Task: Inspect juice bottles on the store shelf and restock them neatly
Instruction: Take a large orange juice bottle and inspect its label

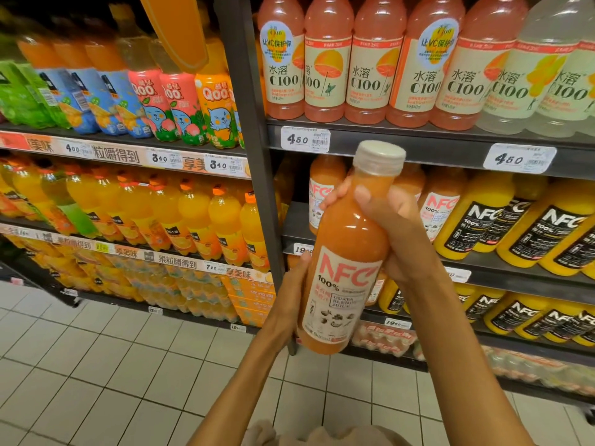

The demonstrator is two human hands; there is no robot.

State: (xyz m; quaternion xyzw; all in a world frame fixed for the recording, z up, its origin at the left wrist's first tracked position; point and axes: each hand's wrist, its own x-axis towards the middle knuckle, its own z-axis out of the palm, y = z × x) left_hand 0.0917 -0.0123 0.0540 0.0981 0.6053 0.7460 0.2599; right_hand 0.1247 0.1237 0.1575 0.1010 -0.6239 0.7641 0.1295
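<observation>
I hold the NFC bottle in front of the shelf upright, my left hand at its lower left, my right hand at its upper right. C100 bottles stand on the shelf above; black-labelled NFC bottles stand far right.

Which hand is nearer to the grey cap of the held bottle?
Right. The right hand grips the NFC guava bottle at its shoulder, just under the grey cap; the left hand holds the lower body, beside the label.

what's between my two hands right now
The NFC guava juice bottle: the left hand grips its lower side and the right hand its shoulder, in the head view.
</observation>
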